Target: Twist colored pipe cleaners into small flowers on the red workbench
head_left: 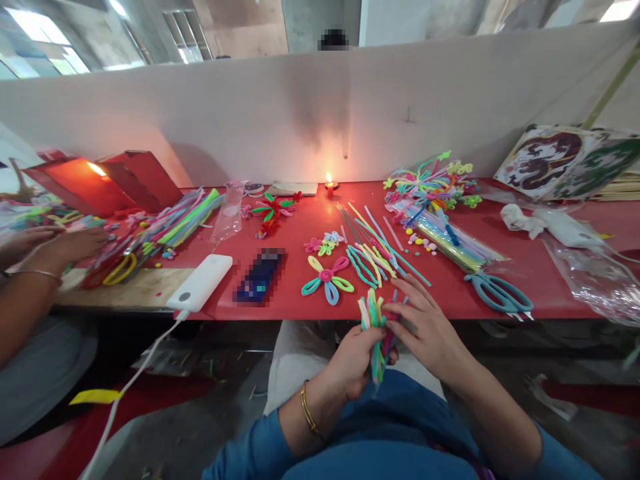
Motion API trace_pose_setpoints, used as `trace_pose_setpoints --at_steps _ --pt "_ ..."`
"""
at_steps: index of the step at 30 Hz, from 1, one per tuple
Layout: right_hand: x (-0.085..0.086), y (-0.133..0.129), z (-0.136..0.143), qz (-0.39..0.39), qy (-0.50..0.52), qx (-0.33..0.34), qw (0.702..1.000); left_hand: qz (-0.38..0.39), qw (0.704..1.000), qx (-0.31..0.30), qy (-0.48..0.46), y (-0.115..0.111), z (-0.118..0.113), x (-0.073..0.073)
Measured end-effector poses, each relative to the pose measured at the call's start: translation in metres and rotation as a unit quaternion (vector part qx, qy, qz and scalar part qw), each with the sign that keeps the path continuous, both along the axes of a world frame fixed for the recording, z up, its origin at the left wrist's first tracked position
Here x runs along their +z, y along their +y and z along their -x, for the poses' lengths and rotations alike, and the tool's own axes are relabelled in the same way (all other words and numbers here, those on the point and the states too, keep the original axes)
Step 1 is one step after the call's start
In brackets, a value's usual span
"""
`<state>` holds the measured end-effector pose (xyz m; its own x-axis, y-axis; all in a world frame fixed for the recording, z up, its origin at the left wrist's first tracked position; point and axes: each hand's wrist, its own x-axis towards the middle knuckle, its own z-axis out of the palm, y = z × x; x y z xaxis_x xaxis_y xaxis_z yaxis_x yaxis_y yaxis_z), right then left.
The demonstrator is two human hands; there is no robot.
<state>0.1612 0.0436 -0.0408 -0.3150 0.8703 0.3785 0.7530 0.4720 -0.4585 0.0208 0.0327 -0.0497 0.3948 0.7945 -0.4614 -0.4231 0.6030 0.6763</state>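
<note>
In front of my lap, my left hand [356,357] is wrapped round a bundle of pipe cleaners [373,317] in green, yellow, pink and turquoise. My right hand [427,327] comes at the bundle from the right, thumb and fingertips closed on its red and purple strands; the exact grip is partly hidden. Just beyond my hands lies a five-petal pipe-cleaner flower [326,275] with a pink centre. Smaller flowers [324,244] rest behind it. To their right are looped pipe cleaners [364,265] and long loose pipe cleaners [393,240].
A lit candle [329,187] burns near the white partition [240,120]. A phone [260,275] and a white power bank [201,283] lie left. Blue scissors [501,293], pompoms [420,241] and bagged pipe cleaners [450,233] lie right. A co-worker's hands [83,250] are at far left.
</note>
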Motion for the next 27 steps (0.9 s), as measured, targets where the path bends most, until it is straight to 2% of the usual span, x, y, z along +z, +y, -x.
trace_pose_setpoints --at_steps 4,14,20,27 --pt "-0.001 0.0 -0.001 0.023 -0.014 0.014 1.0 0.009 1.0 0.014 -0.014 0.001 0.001 0.002" --pt "0.007 -0.003 0.005 0.103 0.146 -0.022 0.984 0.037 0.998 -0.005 -0.053 0.002 0.003 0.002" --pt "0.013 -0.005 0.005 0.088 0.154 0.037 0.983 0.038 0.996 -0.019 -0.074 0.003 0.007 0.004" --pt "0.008 -0.005 0.003 0.097 0.194 -0.015 0.976 -0.003 0.998 -0.022 -0.052 0.004 0.01 0.005"
